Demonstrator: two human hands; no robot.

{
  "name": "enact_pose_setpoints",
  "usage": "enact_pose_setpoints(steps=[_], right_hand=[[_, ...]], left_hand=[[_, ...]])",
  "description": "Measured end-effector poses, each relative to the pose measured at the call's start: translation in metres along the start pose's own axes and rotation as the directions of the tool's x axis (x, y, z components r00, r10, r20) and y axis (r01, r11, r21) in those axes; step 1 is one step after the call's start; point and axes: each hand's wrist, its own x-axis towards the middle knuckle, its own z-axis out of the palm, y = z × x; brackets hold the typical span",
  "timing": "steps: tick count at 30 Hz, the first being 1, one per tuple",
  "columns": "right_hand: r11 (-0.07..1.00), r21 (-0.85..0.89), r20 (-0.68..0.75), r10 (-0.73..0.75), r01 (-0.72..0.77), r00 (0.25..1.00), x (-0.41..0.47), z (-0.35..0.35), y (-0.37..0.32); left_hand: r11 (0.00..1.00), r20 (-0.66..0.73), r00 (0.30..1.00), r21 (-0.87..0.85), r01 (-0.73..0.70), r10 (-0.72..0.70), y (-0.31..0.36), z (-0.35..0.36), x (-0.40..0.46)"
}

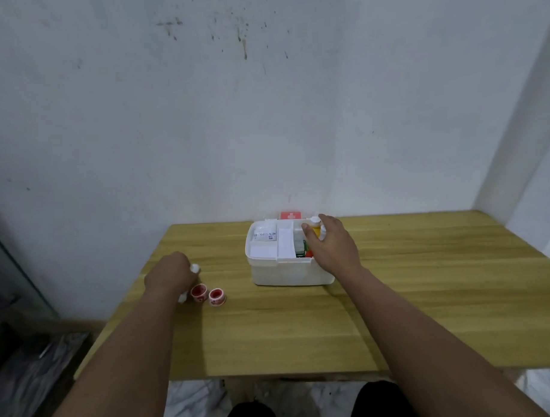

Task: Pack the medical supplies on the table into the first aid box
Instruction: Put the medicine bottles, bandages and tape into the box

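Wooden table (303, 332) fills the near view, pushed against a stained white wall (263, 99), with the person's dark-clad knees just below its front edge.

Nearest on the tabletop, at the left, two small red-and-white tape rolls (208, 295) sit side by side, touching or nearly so. Just beside them the left hand (171, 272) is closed around a white item (194, 268) whose ends poke out above and below the fist (probably a rolled bandage, though too blurred to be sure).

Farther back, near the wall edge of the table, stands the white box (288, 275), open, with an inner tray (268, 243) across its left part holding a labelled white packet (266, 235). Its red lid (290, 215) shows behind. The right hand (328, 244) reaches over the box's right compartment, fingers curled around a yellow bottle (315, 227) with a white cap; something green and red lies in the compartment below it.

My judgement: the bottle is being seated. Doing it well means lowering it upright into a free corner, cap up, letting go only once it rests on the bottom, and keeping clear of the tray edge so space remains for the white item and both rolls.
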Motion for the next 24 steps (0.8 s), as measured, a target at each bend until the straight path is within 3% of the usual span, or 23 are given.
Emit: enact_pose_setpoints(steps=[4,9,14,19,24], right_hand=[[1.0,0.002,0.003,-0.002,0.002,1.0,0.0,0.001,0.0],[1.0,0.007,0.01,-0.003,0.003,1.0,0.002,0.002,0.003],[1.0,0.018,0.009,-0.006,0.006,1.0,0.001,0.002,0.003],[1.0,0.012,0.005,-0.01,0.01,1.0,0.0,0.002,0.003],[1.0,0.02,0.002,-0.013,0.013,1.0,0.0,0.004,0.005]], left_hand=[[1.0,-0.065,0.998,-0.023,-0.006,0.005,0.012,-0.013,0.003],[0.972,-0.19,0.98,-0.215,-0.097,0.056,0.064,-0.047,0.007],[0.918,-0.188,0.971,-0.34,-0.204,0.146,0.135,-0.068,0.002],[0.912,-0.128,0.952,-0.273,-0.305,0.279,0.185,-0.057,-0.012],[0.919,-0.033,0.95,-0.248,-0.307,0.309,0.202,-0.036,-0.016]])
